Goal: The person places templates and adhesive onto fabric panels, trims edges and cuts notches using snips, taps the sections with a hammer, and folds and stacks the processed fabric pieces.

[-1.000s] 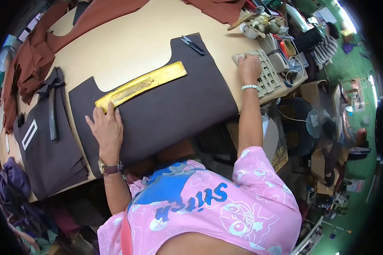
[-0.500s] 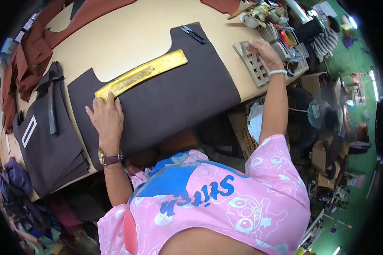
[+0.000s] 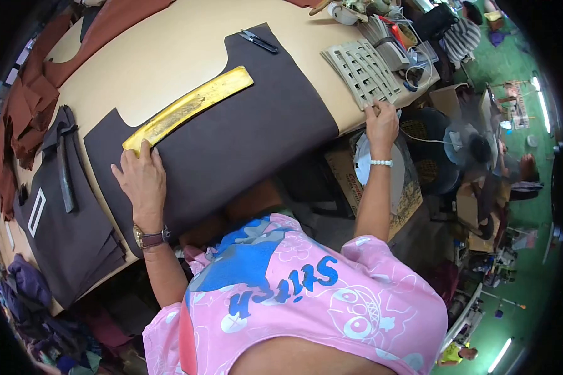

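My left hand [image 3: 142, 187] lies palm down on a dark fabric panel [image 3: 250, 134], fingers stretched out. Its fingertips touch the lower-left end of a long, curved yellow strip [image 3: 191, 103] with a worn brown middle. On the right, my right hand [image 3: 381, 125] pinches the near corner of some grey slotted templates [image 3: 363, 72], which lie slightly fanned on the table. How many templates are between the fingers is hidden. Thread snips [image 3: 259, 42] rest at the fabric's far right corner.
Left of the panel lie more stacked dark pieces [image 3: 75, 237] with a dark curved bar [image 3: 65, 175] and a white rectangular frame [image 3: 36, 213] on top. Reddish-brown fabric [image 3: 34, 119] covers the far left. Tools and bundled cards [image 3: 385, 44] crowd the back right of the table [image 3: 169, 50].
My right hand has gone from the far part of the grey templates to their near corner, and the templates now show fanned out. My left hand stays at the yellow strip. The view has shifted slightly.
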